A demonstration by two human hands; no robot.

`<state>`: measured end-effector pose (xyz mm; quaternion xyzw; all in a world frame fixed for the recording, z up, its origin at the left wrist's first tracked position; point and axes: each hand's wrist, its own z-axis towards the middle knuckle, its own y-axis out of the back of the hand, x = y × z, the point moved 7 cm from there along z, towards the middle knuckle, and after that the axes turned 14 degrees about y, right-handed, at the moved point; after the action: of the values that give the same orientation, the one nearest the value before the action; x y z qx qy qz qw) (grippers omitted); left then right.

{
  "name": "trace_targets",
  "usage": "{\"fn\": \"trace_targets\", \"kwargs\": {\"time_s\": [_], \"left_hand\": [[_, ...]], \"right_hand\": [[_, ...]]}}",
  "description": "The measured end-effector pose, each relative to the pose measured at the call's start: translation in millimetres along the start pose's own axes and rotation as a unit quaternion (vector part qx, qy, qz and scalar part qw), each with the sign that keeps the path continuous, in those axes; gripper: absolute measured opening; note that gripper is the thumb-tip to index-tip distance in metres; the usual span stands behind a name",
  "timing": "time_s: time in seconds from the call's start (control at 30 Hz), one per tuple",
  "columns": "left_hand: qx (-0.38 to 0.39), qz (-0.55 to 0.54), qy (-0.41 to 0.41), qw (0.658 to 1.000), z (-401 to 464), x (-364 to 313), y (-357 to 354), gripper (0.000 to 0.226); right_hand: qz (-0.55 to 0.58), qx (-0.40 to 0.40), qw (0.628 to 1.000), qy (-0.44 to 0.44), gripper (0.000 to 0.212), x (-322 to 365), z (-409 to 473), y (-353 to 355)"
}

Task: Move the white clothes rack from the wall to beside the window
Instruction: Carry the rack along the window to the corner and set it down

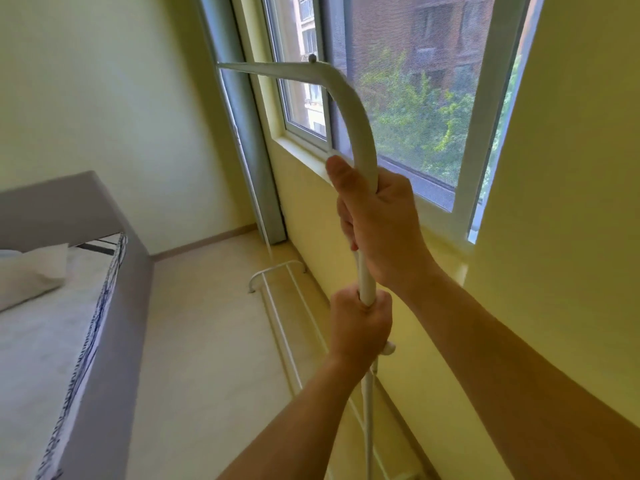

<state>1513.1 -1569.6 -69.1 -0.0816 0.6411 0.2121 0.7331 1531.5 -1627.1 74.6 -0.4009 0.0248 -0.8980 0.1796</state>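
Two hands are gripping the near upright of the rack (349, 109). The right hand (377, 223) is closing fully around the tube just below its top bend, thumb pointing up along it. The left hand (358, 325) is wrapping the same tube lower down, fingers curled shut.

The rack is standing along the wall directly under the window (398, 98), with its top bar running left toward the far corner. Its base rails (277, 306) are lying on the floor (207, 323) close to the wall; the far foot is sitting near the corner. Whether every foot is touching the floor cannot be told. The bed (52, 306) is lying to the left, well apart from the rack.

Judgement: the rack appears to be at or near its destination, and the step in hand is the final placement.

To complete the step well:
- Keep both hands stacked on the upright so that the frame is not twisting.
- Lower the near end gently until the base is resting flat.
- Keep the base parallel to the wall and clear of the sill (346, 168).
- Check that the frame is standing steady before releasing either hand.
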Motion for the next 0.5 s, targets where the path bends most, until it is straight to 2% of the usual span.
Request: {"fn": "trace_targets", "kwargs": {"time_s": [0.27, 0.5], "left_hand": [[-0.038, 0.024, 0.026, 0.999, 49.8, 20.0, 41.5, 0.034], [-0.067, 0.068, 0.009, 0.995, 94.6, 26.2, 70.0, 0.031]], "right_hand": [[0.012, 0.016, 1.000, 0.000, 0.048, -38.1, 27.2, -47.8], [0.020, 0.023, 0.999, 0.010, 0.046, -70.3, 53.5, -79.3]]}}
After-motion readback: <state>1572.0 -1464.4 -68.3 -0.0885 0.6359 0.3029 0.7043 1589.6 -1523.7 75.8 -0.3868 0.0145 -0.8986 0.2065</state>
